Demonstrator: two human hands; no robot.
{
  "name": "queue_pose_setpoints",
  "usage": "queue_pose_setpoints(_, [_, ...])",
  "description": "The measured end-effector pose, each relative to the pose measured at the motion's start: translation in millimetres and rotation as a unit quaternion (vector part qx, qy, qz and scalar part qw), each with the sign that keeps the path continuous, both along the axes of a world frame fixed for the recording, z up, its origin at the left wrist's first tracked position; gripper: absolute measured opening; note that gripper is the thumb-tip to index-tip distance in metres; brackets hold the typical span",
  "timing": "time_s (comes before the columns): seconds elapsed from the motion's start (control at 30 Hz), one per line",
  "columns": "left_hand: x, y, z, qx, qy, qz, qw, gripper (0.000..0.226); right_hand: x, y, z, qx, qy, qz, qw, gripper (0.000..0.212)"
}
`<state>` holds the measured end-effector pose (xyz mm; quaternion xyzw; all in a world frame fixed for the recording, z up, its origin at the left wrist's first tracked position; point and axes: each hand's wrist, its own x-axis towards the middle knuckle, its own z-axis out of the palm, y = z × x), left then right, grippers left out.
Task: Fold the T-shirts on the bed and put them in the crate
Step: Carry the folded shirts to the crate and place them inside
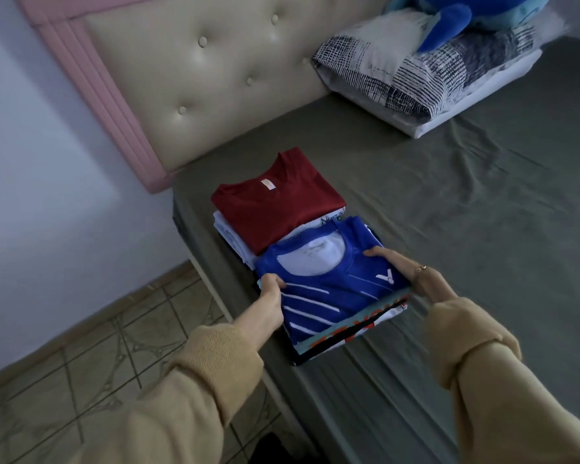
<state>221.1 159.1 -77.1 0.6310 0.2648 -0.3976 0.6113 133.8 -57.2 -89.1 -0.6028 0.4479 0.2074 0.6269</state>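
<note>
A stack of folded T-shirts sits at the near left corner of the bed (449, 229). Its top piece is a blue T-shirt (329, 289) with white stripes, and a teal and orange printed shirt (365, 324) shows under it. My left hand (272, 296) grips the stack's left edge, thumb on top. My right hand (412, 274) grips its right edge, thumb on the blue shirt. Behind it lies a second pile topped by a folded red T-shirt (278, 205) over white ones. No crate is in view.
A patterned pillow (399, 78) with a blue plush toy (456, 18) lies at the bed's far right, against the padded headboard (221, 78). Tiled floor (81, 363) runs along the bed's left side. The grey sheet spreads to the right.
</note>
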Motion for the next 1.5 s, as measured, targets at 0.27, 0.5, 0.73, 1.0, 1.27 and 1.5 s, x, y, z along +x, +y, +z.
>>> queue_pose_setpoints(0.27, [-11.7,27.8,75.7,0.041,-0.005,0.030,0.999,0.030,-18.6,32.9,57.9,0.067,-0.021,-0.016,0.997,0.046])
queue_pose_setpoints(0.5, [1.8,60.5,176.0,0.036,-0.067,0.084,0.994,0.032,20.5,57.4,155.7,0.054,-0.056,0.058,0.995,0.057])
queue_pose_setpoints(0.73, [39.6,124.2,227.4,0.044,-0.140,0.118,0.982,0.029,95.3,113.3,224.1,-0.023,-0.083,0.158,0.984,0.073])
queue_pose_setpoints(1.0, [85.7,251.8,220.0,0.078,-0.154,0.121,0.978,0.051,179.8,222.8,238.3,-0.051,-0.099,0.241,0.964,0.072])
queue_pose_setpoints(1.27, [130.7,406.8,228.5,0.099,-0.172,0.213,0.957,0.051,274.3,383.1,252.6,-0.009,-0.101,0.329,0.939,0.055])
queue_pose_setpoints(1.5, [141.9,553.8,235.5,0.119,-0.155,0.336,0.921,0.051,343.9,549.8,256.3,0.001,-0.113,0.439,0.891,0.058])
